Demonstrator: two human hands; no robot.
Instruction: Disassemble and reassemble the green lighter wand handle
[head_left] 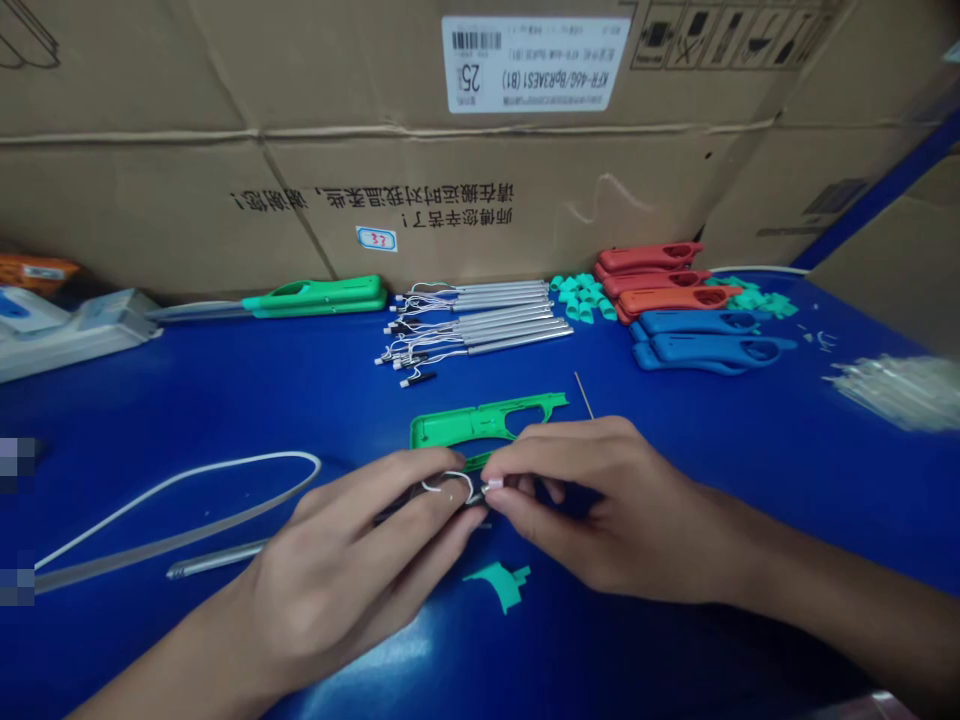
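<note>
My left hand is closed around a small dark part that its fingers mostly hide, and a thin white wire loops out over the fingertips. Facing it, my right hand pinches a small pale end piece against that part. Just behind the fingers lies a green handle shell half, hollow side up. A second green piece shows partly beneath the hands. A silver tube extends from under my left hand. In front of the hands lies a teal curved piece.
Silver tubes with white wires line the back, beside teal caps. Red shells and blue shells are stacked at right, near clear plastic pieces. Green handles and a white power strip sit left. A cardboard box stands behind.
</note>
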